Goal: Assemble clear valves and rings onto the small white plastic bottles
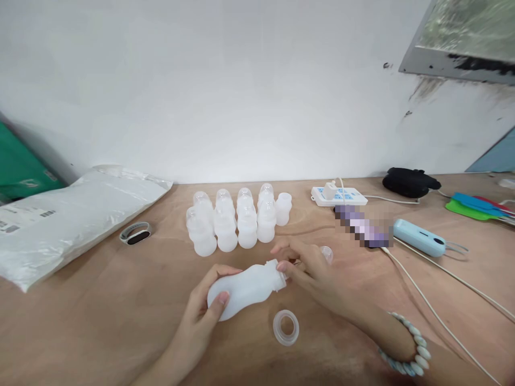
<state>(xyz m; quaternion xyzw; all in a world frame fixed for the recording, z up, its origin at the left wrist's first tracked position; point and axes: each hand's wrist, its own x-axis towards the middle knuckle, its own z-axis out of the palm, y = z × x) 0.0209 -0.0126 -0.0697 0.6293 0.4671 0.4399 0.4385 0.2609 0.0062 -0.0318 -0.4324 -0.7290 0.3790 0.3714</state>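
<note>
My left hand (pixel 207 300) is wrapped round the wide base of a frosted white bottle (pixel 245 290), which lies tilted with its neck to the right. At the neck, the thumb and fingers of my right hand (pixel 303 262) pinch something at the mouth, partly hidden by the fingers. A translucent ring (pixel 286 327) lies on the table below the bottle neck. Behind my right hand sits a small clear cap (pixel 327 254). Two rows of similar bottles with clear domed caps (pixel 227 228) stand behind, beside one bottle without a dome (pixel 284 209).
On the wooden table (pixel 161 311), a plastic-wrapped package (pixel 80 209) and a wristband (pixel 135 234) lie left. A power strip (pixel 339 196), blurred phone-like object (pixel 362 226), light blue device (pixel 419 237), cables, black case (pixel 411 183) and coloured utensils (pixel 478 206) are right.
</note>
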